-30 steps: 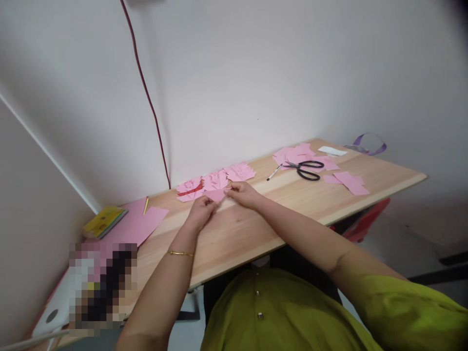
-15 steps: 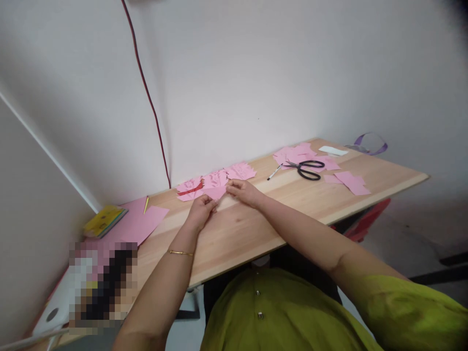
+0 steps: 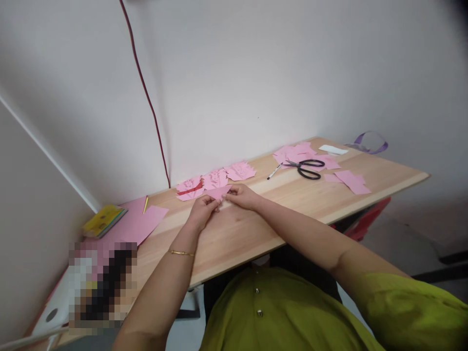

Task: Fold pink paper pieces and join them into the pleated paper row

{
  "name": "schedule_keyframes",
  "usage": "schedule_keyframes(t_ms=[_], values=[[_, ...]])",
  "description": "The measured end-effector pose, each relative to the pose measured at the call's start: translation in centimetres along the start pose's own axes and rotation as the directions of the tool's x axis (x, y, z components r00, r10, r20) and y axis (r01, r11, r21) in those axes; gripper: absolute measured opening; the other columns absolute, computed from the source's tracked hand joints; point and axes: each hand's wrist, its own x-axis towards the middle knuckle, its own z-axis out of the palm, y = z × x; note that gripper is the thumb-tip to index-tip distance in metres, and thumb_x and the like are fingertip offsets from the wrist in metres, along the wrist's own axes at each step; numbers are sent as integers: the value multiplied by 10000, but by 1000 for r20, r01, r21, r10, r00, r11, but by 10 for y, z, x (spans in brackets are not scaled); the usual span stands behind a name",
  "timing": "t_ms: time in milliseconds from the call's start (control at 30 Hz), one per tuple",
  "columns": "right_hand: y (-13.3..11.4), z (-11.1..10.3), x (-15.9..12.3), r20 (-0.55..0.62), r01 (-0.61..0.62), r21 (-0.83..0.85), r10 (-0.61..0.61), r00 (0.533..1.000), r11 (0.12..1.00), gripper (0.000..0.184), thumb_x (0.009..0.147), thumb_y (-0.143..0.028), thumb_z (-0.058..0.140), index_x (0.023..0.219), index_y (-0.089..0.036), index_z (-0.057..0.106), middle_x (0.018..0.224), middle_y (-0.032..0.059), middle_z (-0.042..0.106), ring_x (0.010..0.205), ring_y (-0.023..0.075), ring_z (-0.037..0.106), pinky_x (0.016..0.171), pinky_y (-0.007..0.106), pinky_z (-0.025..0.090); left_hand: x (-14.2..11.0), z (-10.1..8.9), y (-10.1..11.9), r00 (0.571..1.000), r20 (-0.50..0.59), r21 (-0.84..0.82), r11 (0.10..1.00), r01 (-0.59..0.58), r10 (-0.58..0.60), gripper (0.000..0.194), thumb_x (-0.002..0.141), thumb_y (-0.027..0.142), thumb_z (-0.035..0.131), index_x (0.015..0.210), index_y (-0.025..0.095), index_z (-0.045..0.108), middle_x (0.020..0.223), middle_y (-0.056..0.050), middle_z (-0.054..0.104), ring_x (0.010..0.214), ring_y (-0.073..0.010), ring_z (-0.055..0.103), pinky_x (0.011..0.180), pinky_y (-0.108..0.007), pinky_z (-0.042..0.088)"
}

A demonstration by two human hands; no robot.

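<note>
Over the table (image 3: 234,243), the left hand (image 3: 203,210) and right hand (image 3: 242,196) each pinch a small pink paper (image 3: 219,192) between thumb and fingers, nearly closed, at its near edge. The step in hand looks like folding or lining up that sheet, and the next move would call for a steady pinch with edges matched. Just beyond it lie three crinkled pink cut-outs (image 3: 215,179).

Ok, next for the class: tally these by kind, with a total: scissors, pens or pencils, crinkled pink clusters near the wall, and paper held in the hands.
Scissors: 1
Pens or pencils: 2 (white one, yellow one)
Crinkled clusters: 3 (first, second, third)
Held paper: 1
Total: 7
</note>
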Motion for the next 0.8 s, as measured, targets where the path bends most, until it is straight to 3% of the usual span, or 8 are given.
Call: schedule_keyframes(t_ms=[267, 567, 800], values=[[2, 3, -2, 75, 55, -167, -43, 996, 984, 334, 782, -343, 623, 1004, -108, 707, 805, 37, 665, 714, 136, 552, 675, 256, 433, 3, 3, -3, 999, -46, -84, 996, -10, 6, 270, 602, 338, 788, 715, 135, 649, 554, 17, 572, 530, -100, 512, 587, -252, 441], [0, 2, -3, 104, 29, -96, -19, 994, 995, 358, 765, -377, 646, 987, -102, 707, 766, 30, 662, 673, 123, 541, 642, 242, 428, 2, 3, -1, 997, -71, -116, 993, 12, -21, 273, 588, 328, 794, 704, 135, 640, 555, 13, 575, 525, -101, 514, 566, -244, 419], [3, 1, -2, 113, -16, -63, 23, 993, 998, 348, 738, -365, 680, 986, -125, 727, 794, 46, 704, 742, 166, 607, 689, 279, 483, 5, -8, 9, 971, -213, -225, 962, -157, 109, 226, 622, 307, 764, 637, 170, 585, 540, 43, 517, 560, -90, 506, 618, -235, 434]])
